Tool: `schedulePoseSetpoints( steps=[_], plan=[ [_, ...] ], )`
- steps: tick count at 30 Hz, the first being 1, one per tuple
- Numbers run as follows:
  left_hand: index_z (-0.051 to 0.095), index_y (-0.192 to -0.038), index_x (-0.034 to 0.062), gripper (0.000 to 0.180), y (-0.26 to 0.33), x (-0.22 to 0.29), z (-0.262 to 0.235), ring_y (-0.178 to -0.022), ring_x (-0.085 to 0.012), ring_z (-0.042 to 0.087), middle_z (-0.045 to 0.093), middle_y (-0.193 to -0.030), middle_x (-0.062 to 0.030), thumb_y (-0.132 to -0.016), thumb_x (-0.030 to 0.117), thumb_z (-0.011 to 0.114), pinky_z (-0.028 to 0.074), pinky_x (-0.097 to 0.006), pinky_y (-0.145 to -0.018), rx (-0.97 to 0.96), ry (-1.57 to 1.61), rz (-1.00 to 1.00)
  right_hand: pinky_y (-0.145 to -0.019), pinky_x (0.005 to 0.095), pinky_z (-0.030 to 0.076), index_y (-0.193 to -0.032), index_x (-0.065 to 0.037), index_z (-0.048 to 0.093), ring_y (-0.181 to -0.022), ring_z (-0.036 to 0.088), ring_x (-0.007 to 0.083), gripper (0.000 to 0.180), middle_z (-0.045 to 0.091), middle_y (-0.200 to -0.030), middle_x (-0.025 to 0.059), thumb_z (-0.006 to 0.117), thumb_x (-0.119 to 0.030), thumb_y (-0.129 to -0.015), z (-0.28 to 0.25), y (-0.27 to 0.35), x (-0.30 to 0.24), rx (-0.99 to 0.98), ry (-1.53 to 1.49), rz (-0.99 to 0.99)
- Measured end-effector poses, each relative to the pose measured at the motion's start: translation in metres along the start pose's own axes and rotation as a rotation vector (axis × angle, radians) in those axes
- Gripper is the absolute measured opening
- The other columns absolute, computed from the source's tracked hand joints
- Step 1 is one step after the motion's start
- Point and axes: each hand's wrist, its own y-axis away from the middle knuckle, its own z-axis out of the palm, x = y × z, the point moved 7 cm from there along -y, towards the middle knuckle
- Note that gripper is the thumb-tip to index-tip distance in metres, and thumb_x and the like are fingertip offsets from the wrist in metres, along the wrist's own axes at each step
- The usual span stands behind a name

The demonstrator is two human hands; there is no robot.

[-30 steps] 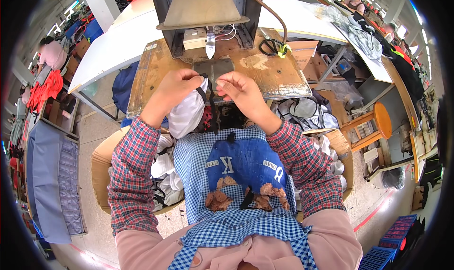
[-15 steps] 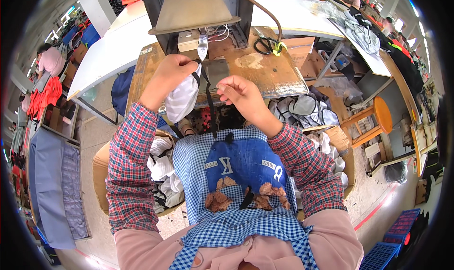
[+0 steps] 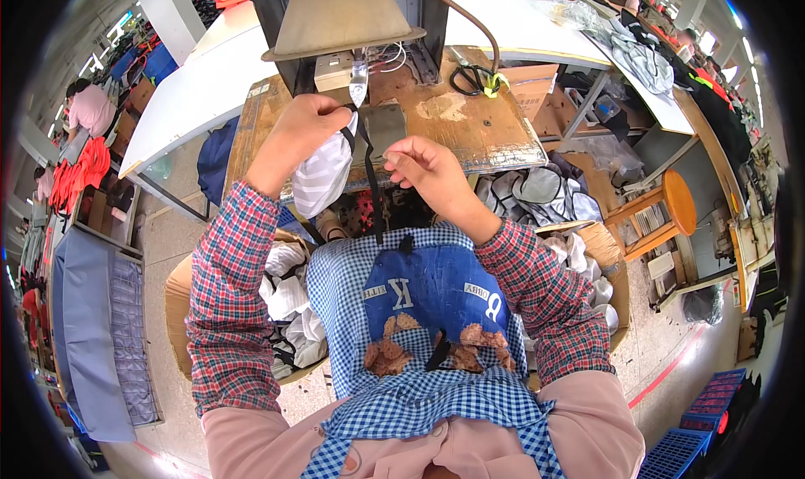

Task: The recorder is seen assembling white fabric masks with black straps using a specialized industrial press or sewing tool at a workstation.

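Note:
My left hand (image 3: 314,122) pinches a narrow black strap (image 3: 371,173) at the front of a machine head. A white-and-grey striped cloth piece (image 3: 323,177) hangs beside that hand, with black edging at its top. From the pinch the strap runs down toward my lap. Just right of the strap is my right hand (image 3: 423,164), its fingers curled together and apart from the strap; whether anything small is in them is hidden. The pointed metal tip (image 3: 359,85) of the machine stands just above the strap's top end.
A worn wooden table (image 3: 503,135) carries the machine and black-handled scissors (image 3: 474,80). Cartons of white cloth pieces (image 3: 293,311) flank my lap, with more grey pieces (image 3: 541,194) under the table's right side. A wooden stool (image 3: 675,202) stands at right; co-workers sit farther off.
Almost nothing differs. Both hands keep their places at the strap, and the striped cloth hangs as before.

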Motion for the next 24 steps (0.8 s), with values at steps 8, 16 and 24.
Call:
schedulePoseSetpoints(
  steps=[8,16,24],
  plan=[
    [0.068,-0.096,-0.0064,0.035,0.004,0.005,-0.001,-0.069,-0.0069,0.054,0.063,-0.077,0.0001,-0.086,0.026,0.065,0.044,-0.025,-0.061,-0.006,-0.014,-0.003,-0.069,0.023,0.052,-0.102,0.001,0.063,-0.076,0.062,0.0083,0.015,0.066,-0.087,0.0022,0.059,-0.012,-0.095,0.001,0.001,0.001,0.002,-0.006,0.008],
    [0.066,-0.088,-0.0076,0.032,0.039,0.025,0.023,-0.068,-0.0087,0.055,0.062,-0.071,-0.0034,-0.085,0.024,0.063,0.046,-0.027,-0.063,-0.082,0.143,0.027,-0.096,0.0359,0.045,-0.132,0.0,0.045,-0.11,0.058,0.0191,0.057,0.061,-0.119,0.0145,0.073,-0.021,-0.086,0.014,0.013,-0.009,-0.012,0.207,-0.178],
    [0.06,-0.114,0.0016,0.029,0.076,0.048,0.075,-0.087,-0.0061,0.055,0.062,-0.096,-0.0005,-0.1,0.027,0.055,0.045,-0.022,-0.076,-0.268,0.376,0.2,-0.077,0.0259,0.048,-0.119,0.001,0.057,-0.088,0.054,0.0076,0.034,0.061,-0.098,-0.0002,0.063,-0.004,-0.086,-0.013,0.064,0.013,-0.107,-0.042,-0.062]
  ],
)
